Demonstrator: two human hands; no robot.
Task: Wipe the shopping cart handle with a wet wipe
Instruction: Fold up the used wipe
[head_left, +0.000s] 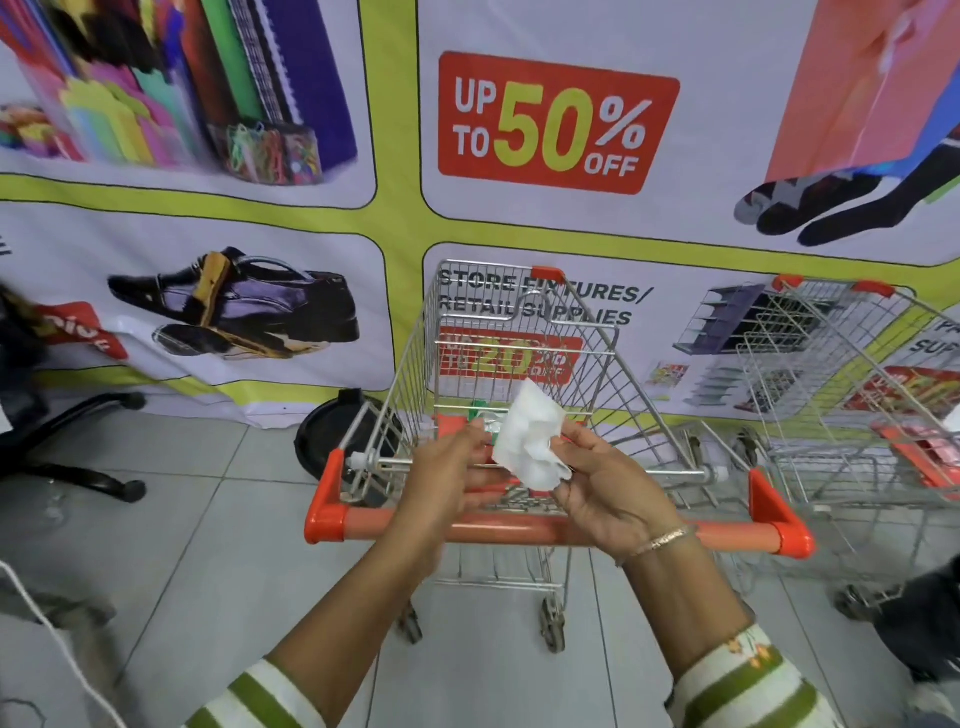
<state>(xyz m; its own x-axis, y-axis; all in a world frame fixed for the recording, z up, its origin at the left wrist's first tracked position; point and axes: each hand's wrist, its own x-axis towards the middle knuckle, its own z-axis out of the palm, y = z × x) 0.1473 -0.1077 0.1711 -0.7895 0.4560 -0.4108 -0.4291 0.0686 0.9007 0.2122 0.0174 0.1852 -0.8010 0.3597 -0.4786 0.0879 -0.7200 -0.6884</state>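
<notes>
A wire shopping cart (519, 332) stands in front of me with an orange handle (374, 521) running across its near end. A crumpled white wet wipe (530, 436) is held up above the handle, between both hands. My right hand (613, 488) pinches the wipe's lower right part. My left hand (447, 473) is blurred and its fingers touch the wipe's left edge. A green and white wipe pack (485, 418) lies in the cart's child seat, partly hidden behind the wipe.
A second wire cart (852, 395) stands close on the right. A black office chair base (78, 441) is on the left and a round black object (332, 436) lies by the cart's left side. A printed sale banner (559, 122) covers the wall behind. The floor is tiled.
</notes>
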